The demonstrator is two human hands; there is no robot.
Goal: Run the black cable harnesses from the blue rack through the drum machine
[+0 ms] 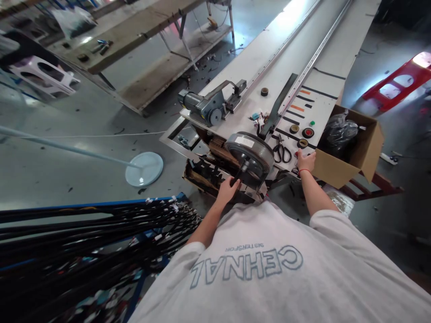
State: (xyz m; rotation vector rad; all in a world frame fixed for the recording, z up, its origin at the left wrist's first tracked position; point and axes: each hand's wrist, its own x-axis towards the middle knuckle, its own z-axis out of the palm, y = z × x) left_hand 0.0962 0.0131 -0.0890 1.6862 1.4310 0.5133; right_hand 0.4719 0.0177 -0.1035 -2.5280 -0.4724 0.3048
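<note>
My left hand (228, 190) is closed round a black handle (238, 174) at the front of a round wheel-like machine part (249, 150). At the edge of the long white table (266, 58), my right hand (306, 161) rests beside a tape roll (302, 143); its fingertips are partly hidden, and what lies under them is too small to make out. Black-handled scissors (282, 150) lie between the wheel and my right hand. A motor unit (205, 106) sits on the table's left side.
An open cardboard box (340, 168) with dark plastic stands at the right. Black cables (101, 229) hang on a blue rack at lower left. A round white base (144, 169) with a pole stands on the floor. A red stool (400, 83) is at far right.
</note>
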